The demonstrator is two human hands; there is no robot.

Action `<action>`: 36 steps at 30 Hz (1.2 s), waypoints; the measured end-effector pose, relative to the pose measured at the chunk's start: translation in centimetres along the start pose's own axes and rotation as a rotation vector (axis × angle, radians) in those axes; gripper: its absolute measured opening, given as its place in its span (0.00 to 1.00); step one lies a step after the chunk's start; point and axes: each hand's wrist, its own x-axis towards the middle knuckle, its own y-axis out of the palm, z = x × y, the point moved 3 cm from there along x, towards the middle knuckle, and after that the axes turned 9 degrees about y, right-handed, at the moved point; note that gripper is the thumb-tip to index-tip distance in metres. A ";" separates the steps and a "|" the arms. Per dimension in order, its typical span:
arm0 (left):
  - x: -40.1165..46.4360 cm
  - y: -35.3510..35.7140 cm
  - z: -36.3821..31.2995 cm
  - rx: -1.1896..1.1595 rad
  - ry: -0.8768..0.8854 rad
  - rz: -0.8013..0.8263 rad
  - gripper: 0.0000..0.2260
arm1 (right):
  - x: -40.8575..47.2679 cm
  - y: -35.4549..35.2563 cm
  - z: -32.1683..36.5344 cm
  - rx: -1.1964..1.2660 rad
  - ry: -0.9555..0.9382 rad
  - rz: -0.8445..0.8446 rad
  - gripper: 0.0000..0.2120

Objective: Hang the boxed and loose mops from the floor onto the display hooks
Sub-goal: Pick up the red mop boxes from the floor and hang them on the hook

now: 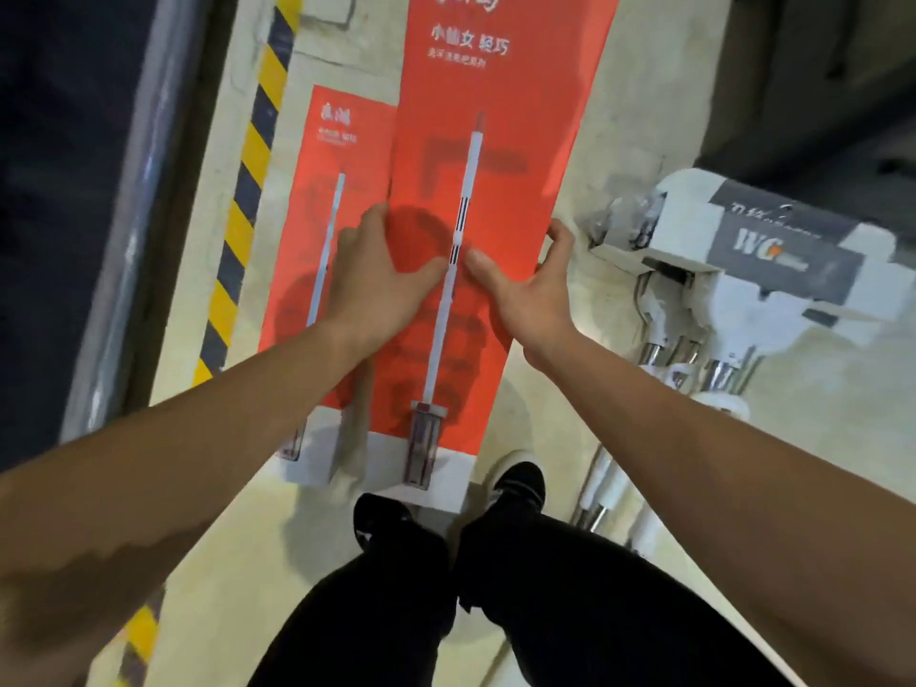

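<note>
Both hands, left hand [381, 275] and right hand [533, 285], grasp opposite long edges of big red mop box [495, 141] lying on floor [619, 141]; smaller box [342, 156] and loose mops [733, 270] untouched, nothing visibly hung yet.

two long red mop boxes [500, 141] beside loose mops [694, 309].

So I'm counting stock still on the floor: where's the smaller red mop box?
In the head view, the smaller red mop box lies on the floor left of centre, between the striped floor tape and the larger red box both hands grip.
</note>
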 end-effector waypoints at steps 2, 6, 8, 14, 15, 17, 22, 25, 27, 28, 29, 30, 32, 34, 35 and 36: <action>-2.4 -3.9 -3.5 -0.049 0.007 0.016 0.37 | -3.6 -1.3 4.4 -0.016 -0.040 -0.002 0.37; -7.6 -12.5 -12.3 -0.228 0.027 0.002 0.21 | -11.8 -3.5 15.5 -0.034 -0.096 0.033 0.38; -10.7 -16.8 -17.1 -0.308 0.080 -0.036 0.24 | -16.5 -4.4 21.9 -0.024 -0.123 0.059 0.39; -18.9 -28.9 -30.8 -0.512 0.191 -0.265 0.41 | -30.1 -5.7 40.2 0.071 -0.302 0.149 0.32; -20.0 -31.0 -32.9 -0.529 0.222 -0.305 0.41 | -32.2 -5.8 42.5 0.095 -0.328 0.165 0.31; -22.1 -34.7 -36.4 -0.554 0.281 -0.398 0.38 | -36.4 -5.7 46.5 0.116 -0.373 0.198 0.32; -27.2 -41.1 -41.1 -0.598 0.328 -0.605 0.39 | -43.5 -5.1 53.2 0.067 -0.544 0.318 0.35; -29.9 -43.5 -43.0 -0.618 0.325 -0.716 0.38 | -46.3 -4.5 55.9 -0.035 -0.676 0.434 0.37; -31.6 -44.9 -43.9 -0.603 0.356 -0.809 0.40 | -47.8 -4.1 57.1 -0.068 -0.753 0.489 0.40; -32.4 -45.6 -44.5 -0.576 0.374 -0.849 0.41 | -48.3 -3.8 57.5 -0.071 -0.769 0.516 0.43; -33.2 -46.1 -44.8 -0.546 0.390 -0.886 0.41 | -48.7 -3.5 57.8 -0.070 -0.765 0.547 0.46; -34.1 -46.6 -44.9 -0.520 0.393 -0.927 0.39 | -49.2 -3.2 58.1 -0.057 -0.759 0.577 0.47; -36.1 -47.4 -44.8 -0.489 0.393 -1.013 0.39 | -50.0 -2.2 58.3 -0.035 -0.754 0.643 0.46; -38.4 -48.1 -44.4 -0.453 0.362 -1.098 0.39 | -51.1 -0.7 58.6 -0.057 -0.759 0.729 0.46; -39.6 -48.5 -44.2 -0.442 0.351 -1.143 0.39 | -51.9 0.2 58.6 -0.074 -0.773 0.781 0.46; -41.0 -48.7 -43.9 -0.433 0.338 -1.191 0.39 | -52.7 1.2 58.6 -0.087 -0.785 0.848 0.47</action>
